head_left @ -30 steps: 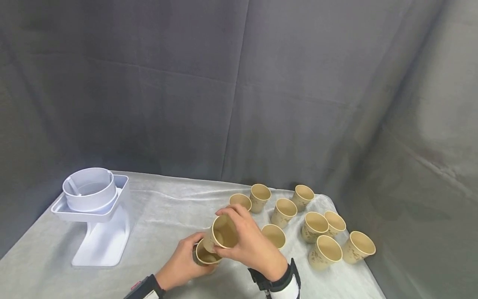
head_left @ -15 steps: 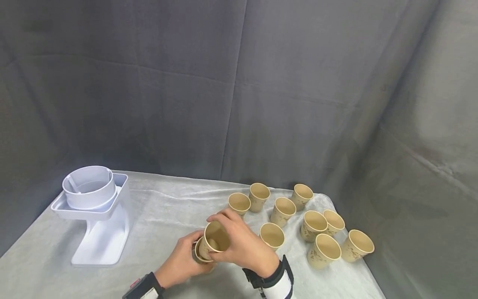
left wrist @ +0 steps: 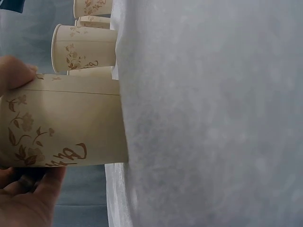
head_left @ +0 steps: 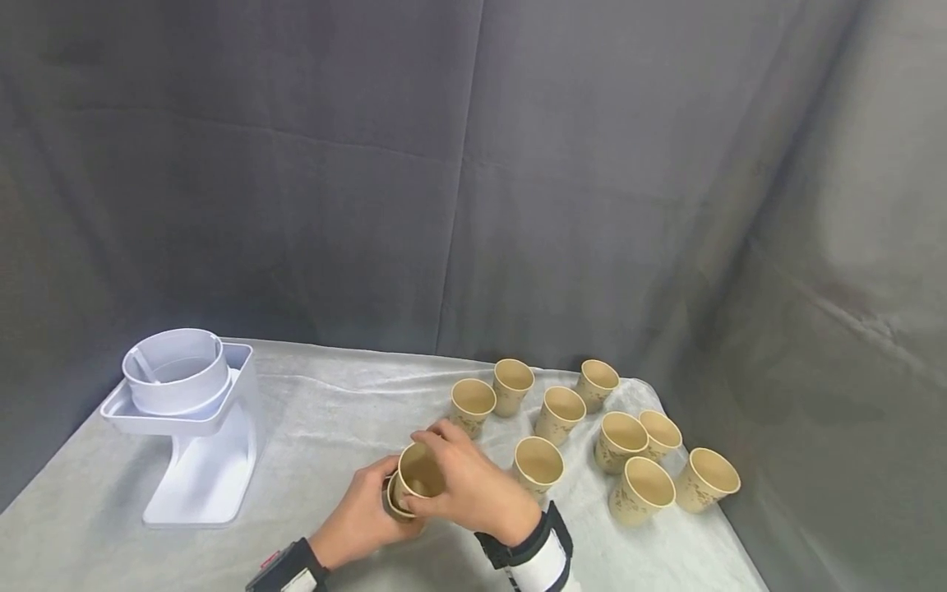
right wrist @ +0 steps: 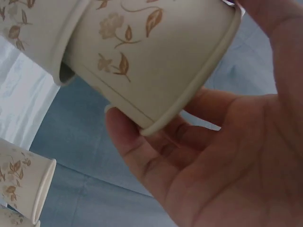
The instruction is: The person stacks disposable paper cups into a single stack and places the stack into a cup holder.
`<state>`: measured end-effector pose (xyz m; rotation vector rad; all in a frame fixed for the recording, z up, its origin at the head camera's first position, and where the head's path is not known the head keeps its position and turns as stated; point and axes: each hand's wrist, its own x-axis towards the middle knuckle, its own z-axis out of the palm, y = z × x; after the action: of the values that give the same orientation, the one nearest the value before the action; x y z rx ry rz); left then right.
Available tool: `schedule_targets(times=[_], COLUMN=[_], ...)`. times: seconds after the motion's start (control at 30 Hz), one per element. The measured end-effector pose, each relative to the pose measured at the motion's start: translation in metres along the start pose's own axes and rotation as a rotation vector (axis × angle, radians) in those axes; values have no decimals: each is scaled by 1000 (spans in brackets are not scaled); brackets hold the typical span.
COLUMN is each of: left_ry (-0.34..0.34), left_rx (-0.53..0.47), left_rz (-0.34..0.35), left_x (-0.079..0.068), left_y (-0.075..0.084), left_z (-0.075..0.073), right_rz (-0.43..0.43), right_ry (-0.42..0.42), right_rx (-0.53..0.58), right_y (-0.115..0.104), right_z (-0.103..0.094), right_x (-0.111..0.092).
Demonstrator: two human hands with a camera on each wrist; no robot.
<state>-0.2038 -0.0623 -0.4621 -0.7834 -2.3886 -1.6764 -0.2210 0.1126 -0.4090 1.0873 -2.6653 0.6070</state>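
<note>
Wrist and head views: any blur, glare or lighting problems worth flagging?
Head: soft shadow on the cloth below the right hand, and the base of the white stand looks pale, low in detail. Left wrist: cloth hazy, though the floral print on the outer cup is clear. Right wrist: dimmer, palm shaded, print on the inner cup distinct; no heavy blur.

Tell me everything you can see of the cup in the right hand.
That cup is beige, apparently paper, with a rolled rim, a brown leaf-and-flower print and a straight seam line along its side. Its inside looks plain, with no contents visible. The mouth faces up toward the head camera. The right hand grips it near the rim, while its lower end sits inside a second cup, held by the left hand. Its base is hidden.
</note>
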Motion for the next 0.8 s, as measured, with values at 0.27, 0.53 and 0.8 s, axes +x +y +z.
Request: schedule_targets(times=[0.27, 0.53, 0.8], left_ry=[47, 18, -13], left_rx=[15, 8, 1], left_rz=[10, -11, -44], left_x=[1, 1, 1], left_y=[-18, -41, -33], left_z=[7, 9, 6], right_rz=[39, 108, 109], right_ry=[-31, -41, -16], right_rx=[-19, 13, -58], right_y=[1, -2, -4], right_z=[7, 13, 22], right_x=[3, 4, 6])
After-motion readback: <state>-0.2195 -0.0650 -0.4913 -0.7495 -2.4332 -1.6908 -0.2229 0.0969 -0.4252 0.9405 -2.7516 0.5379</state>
